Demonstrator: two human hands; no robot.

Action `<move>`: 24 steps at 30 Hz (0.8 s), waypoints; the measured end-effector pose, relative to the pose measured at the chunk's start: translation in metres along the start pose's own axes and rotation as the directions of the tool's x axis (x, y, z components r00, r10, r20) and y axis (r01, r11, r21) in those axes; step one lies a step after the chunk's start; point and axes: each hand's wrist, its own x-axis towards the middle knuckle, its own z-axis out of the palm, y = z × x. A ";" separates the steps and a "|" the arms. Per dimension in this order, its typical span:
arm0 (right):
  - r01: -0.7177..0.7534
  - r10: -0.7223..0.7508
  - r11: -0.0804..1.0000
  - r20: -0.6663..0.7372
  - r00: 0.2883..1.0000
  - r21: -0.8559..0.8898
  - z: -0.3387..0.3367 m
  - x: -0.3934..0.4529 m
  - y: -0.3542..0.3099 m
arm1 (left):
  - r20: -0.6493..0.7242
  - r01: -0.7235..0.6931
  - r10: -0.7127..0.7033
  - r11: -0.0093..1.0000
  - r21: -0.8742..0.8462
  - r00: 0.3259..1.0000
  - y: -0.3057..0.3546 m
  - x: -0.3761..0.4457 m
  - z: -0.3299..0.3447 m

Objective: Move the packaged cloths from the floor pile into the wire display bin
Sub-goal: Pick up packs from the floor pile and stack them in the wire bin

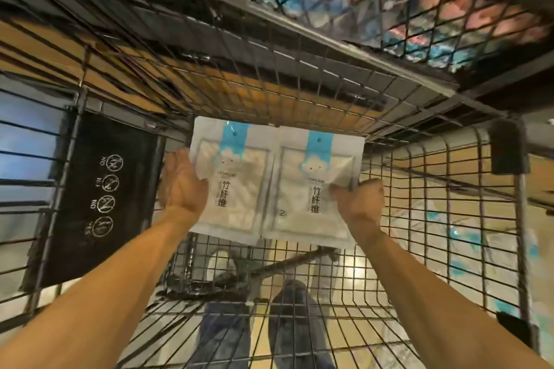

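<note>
Dark wire mesh fills the view: the wire display bin (pixel 389 293) stands open below, a shelf of colourful packaged goods (pixel 389 6) hangs overhead at the far right, and a black panel with round warning symbols (pixel 102 195) is fixed at the left. Two packaged cloths are held side by side over the bin's far end, the left pack (pixel 236 189) and the right pack (pixel 314 186) touching along their inner edges. The left hand (pixel 183 183) holds its pack's left edge, fingers hidden behind the plastic; the right hand (pixel 358 201) grips the right pack's outer edge, fingers curled. Both forearms reach forward from the near corners, wrists roughly level. More packs (pixel 479 249) show blurred through the right wall, apparently the floor pile. Setting both down flat, still aligned, should keep the slippery packs from sliding apart.
</note>
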 end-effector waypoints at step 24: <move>0.592 -0.614 0.676 0.109 0.782 -0.439 -0.290 -0.186 -0.098 | -0.113 -0.303 0.390 0.840 0.449 0.914 0.163 -0.203 -0.291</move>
